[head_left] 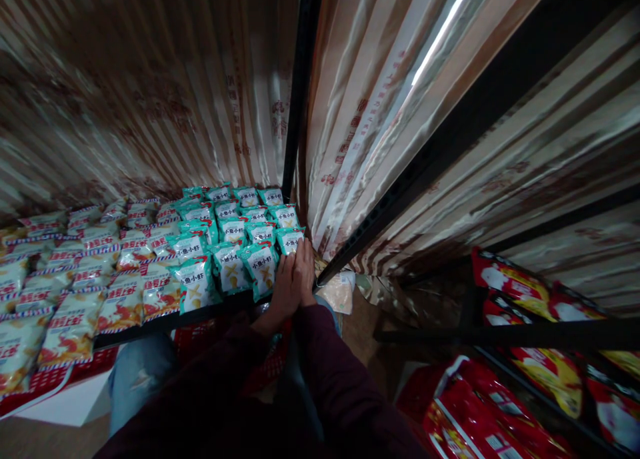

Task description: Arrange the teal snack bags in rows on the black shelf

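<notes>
Rows of small teal-and-white snack bags stand packed at the right end of a dark shelf. Both my hands meet at the front right corner of these rows. My left hand has its fingers drawn together against a teal snack bag. Pressed beside it, my right hand reaches with its fingertips along that bag's right edge. Between them the hands hide the bag's lower part and whatever lies under the palms. White-and-orange snack bags fill the shelf to the left.
A black shelf post rises close to my right hand, with another post behind. Pleated printed sheeting hangs around the shelf. Red baskets sit below its front edge. Red packages and red-and-yellow bags are at right.
</notes>
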Demonstrator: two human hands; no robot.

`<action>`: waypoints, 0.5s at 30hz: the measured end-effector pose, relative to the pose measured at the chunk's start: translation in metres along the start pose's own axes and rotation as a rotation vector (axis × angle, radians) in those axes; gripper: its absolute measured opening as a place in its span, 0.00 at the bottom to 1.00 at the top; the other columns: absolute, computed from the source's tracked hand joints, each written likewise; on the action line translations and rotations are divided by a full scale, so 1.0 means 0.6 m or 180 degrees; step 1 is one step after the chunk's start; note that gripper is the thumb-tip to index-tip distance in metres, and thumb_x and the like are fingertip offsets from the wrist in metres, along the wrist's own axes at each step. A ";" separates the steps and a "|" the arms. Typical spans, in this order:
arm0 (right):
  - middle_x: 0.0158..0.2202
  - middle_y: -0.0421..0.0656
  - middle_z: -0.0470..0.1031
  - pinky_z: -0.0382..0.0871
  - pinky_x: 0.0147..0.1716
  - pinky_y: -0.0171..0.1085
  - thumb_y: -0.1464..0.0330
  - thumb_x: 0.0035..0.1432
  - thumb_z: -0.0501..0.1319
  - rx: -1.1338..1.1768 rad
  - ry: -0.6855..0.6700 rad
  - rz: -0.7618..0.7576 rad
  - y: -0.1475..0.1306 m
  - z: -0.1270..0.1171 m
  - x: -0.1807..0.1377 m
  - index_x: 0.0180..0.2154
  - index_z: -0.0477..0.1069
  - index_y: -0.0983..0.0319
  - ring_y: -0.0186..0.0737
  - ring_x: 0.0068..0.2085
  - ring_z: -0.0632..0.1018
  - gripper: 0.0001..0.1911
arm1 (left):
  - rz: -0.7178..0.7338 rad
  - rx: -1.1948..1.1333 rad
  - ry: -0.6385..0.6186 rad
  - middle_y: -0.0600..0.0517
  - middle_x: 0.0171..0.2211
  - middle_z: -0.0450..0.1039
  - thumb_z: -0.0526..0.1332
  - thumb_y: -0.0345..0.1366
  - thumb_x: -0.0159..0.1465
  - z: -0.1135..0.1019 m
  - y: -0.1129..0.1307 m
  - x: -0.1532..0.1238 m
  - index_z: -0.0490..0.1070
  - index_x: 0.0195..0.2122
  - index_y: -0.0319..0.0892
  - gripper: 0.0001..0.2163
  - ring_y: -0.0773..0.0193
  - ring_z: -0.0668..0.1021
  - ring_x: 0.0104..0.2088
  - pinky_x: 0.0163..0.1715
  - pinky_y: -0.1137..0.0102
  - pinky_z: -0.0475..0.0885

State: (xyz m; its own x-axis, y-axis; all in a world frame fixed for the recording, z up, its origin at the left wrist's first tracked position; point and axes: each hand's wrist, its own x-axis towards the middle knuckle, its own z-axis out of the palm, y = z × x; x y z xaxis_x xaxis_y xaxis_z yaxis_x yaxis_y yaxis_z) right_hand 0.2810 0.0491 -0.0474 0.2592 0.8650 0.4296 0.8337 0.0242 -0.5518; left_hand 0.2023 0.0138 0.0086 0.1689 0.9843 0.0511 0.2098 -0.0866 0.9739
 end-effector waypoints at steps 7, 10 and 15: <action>0.65 0.53 0.55 0.56 0.62 0.52 0.69 0.64 0.46 -0.0051 -0.0053 0.0079 -0.006 -0.012 0.001 0.64 0.53 0.64 0.48 0.67 0.55 0.28 | -0.0070 0.0084 -0.0014 0.42 0.64 0.58 0.49 0.40 0.64 0.001 -0.002 0.004 0.63 0.58 0.38 0.22 0.53 0.52 0.68 0.67 0.56 0.43; 0.66 0.53 0.54 0.56 0.62 0.53 0.69 0.64 0.46 -0.0054 -0.0063 0.0067 -0.008 -0.013 0.001 0.64 0.52 0.65 0.47 0.67 0.53 0.28 | -0.0104 0.0048 0.0008 0.39 0.65 0.55 0.51 0.43 0.64 -0.001 0.001 0.002 0.62 0.58 0.37 0.24 0.50 0.51 0.68 0.67 0.54 0.42; 0.68 0.55 0.49 0.53 0.63 0.55 0.68 0.64 0.47 -0.0178 0.0029 0.0000 -0.012 -0.011 -0.005 0.65 0.51 0.67 0.49 0.69 0.47 0.29 | -0.0162 -0.0400 -0.0022 0.42 0.65 0.55 0.57 0.47 0.61 -0.007 -0.002 -0.002 0.64 0.58 0.43 0.25 0.48 0.48 0.68 0.67 0.54 0.41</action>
State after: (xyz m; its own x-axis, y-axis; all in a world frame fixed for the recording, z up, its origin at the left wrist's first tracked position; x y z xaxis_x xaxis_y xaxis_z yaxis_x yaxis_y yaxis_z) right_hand 0.2773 0.0431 -0.0401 0.2634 0.8604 0.4363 0.8595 -0.0040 -0.5111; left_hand 0.1977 0.0133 0.0081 0.1677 0.9858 -0.0001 0.0960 -0.0163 0.9952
